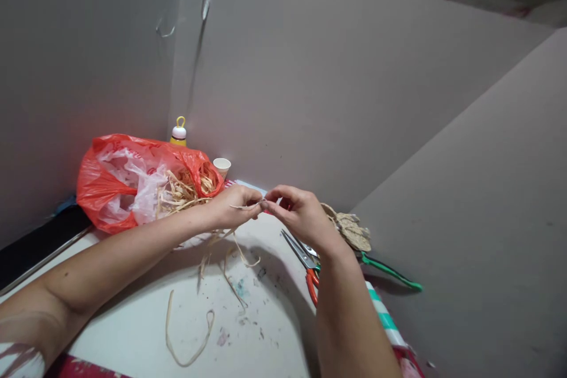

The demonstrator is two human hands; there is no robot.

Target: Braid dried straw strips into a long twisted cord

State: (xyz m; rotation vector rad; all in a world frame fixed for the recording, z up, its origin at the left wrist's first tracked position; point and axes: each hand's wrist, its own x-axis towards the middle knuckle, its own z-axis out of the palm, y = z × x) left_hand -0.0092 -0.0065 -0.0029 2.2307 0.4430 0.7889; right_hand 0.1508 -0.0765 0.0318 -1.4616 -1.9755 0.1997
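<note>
My left hand (234, 205) and my right hand (297, 214) meet above the white table (133, 319), fingertips almost touching. Both pinch a thin pale straw strip (250, 206) stretched between them. More loose ends of the straw strands (230, 260) hang from my left hand down to the table. A longer looped strip (188, 336) lies flat near the front edge. Both hands are closed in a pinch.
A red plastic bag (115, 180) full of straw and clear plastic sits at the back left. Behind it stand a yellow bottle (178, 132) and a paper cup (221, 166). Red-handled scissors (303, 263), green-handled pliers (390, 274) and a woven straw piece (354, 230) lie right. Grey partition walls surround the table.
</note>
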